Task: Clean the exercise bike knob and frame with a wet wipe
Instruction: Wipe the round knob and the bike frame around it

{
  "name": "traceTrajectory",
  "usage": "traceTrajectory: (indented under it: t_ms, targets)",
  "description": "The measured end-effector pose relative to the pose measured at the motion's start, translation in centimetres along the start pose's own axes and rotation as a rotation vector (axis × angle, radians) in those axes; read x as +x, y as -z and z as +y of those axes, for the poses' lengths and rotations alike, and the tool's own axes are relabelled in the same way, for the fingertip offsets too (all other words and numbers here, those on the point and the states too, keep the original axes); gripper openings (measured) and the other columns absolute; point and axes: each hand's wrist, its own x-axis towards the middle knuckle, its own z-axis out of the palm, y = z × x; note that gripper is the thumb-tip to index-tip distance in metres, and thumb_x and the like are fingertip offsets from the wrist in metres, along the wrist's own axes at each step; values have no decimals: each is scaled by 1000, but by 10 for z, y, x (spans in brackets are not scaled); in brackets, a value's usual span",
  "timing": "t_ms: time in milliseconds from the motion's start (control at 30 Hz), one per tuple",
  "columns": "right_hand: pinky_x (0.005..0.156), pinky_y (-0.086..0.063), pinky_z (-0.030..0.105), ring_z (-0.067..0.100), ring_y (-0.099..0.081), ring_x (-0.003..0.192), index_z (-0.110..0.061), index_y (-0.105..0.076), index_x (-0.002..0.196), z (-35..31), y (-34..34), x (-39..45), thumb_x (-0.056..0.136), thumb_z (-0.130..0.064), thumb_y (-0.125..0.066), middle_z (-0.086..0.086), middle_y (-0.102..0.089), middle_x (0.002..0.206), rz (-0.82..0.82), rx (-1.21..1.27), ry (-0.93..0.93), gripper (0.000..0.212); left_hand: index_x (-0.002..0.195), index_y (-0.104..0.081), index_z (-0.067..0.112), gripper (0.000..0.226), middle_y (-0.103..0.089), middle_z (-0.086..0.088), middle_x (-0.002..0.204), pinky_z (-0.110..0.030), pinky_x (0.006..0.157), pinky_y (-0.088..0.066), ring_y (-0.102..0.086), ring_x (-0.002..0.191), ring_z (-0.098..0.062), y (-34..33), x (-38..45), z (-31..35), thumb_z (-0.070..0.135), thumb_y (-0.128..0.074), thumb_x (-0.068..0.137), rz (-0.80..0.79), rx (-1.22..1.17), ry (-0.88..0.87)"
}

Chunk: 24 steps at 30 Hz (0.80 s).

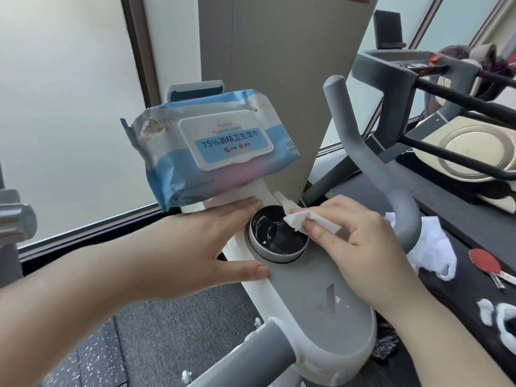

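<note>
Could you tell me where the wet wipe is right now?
The right hand pinches the wet wipe against the black knob's upper right edge, frame centre.

frosted window (64,113) | beige pillar (279,65) | speckled dark floor (167,331)

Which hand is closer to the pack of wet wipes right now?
Left. The left hand lies flat on the bike frame just under the pack of wipes. The right hand is further off, across the knob, pinching a wipe.
</note>
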Motion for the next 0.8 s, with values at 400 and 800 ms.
traceTrajectory:
  t_ms: [400, 800]
  targets:
    - [73, -41, 15, 9, -57, 89, -32, -76, 94, -12, -5, -6, 87, -52, -52, -10, -56, 90, 7, -142, 43, 32, 143, 12, 48, 96, 10, 45, 132, -6, 102, 1, 0, 127, 20, -2, 1, -3, 91, -20, 63, 16, 15, -8]
    - [61, -48, 18, 7, -63, 64, -24, -77, 72, -17, -13, 23, 71, -27, -82, -6, -67, 67, 188, -154, -22, 7, 145, 6, 47, 94, -1, 40, 146, -11, 108, -7, -6, 137, 13, -1, 1, -2, 88, -26, 67, 21, 1, -5]
